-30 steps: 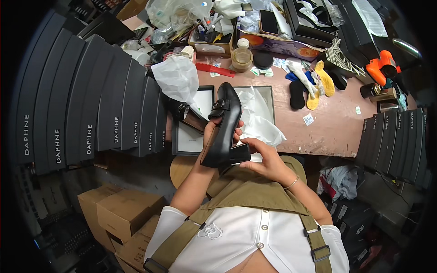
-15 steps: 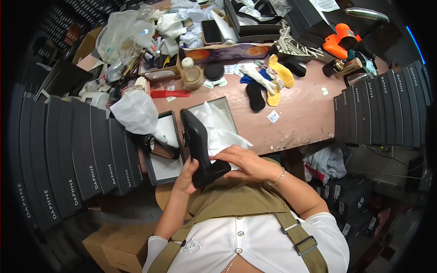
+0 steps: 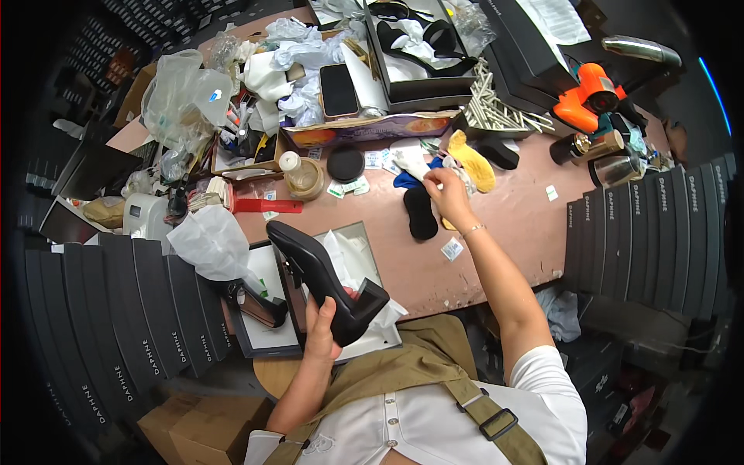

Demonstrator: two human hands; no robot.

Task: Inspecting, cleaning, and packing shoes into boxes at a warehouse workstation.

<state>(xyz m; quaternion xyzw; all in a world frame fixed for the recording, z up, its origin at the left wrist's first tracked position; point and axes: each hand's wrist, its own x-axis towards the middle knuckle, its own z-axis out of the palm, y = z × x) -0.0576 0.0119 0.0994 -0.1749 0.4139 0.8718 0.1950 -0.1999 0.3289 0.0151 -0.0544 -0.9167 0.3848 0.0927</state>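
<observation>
My left hand is wrapped around a black high-heeled shoe. The shoe is tilted, toe toward the upper left, its block heel toward me. My right hand is stretched over the table with its fingers pinched together at a white cloth piece; what they hold, if anything, is hidden. Around it lie a yellow insole-shaped piece and a black pad. Below the held shoe, an open shoebox holds white paper. Another black shoe lies in the box part at left.
Stacks of dark shoeboxes flank the table. At the back are a phone, a box of white sticks and an orange tool. A glue jar and red strip lie mid-left.
My right hand has left the shoe's heel and reached forward to the cloth pieces. My left hand still holds the shoe, now tilted more to the left. The view has shifted.
</observation>
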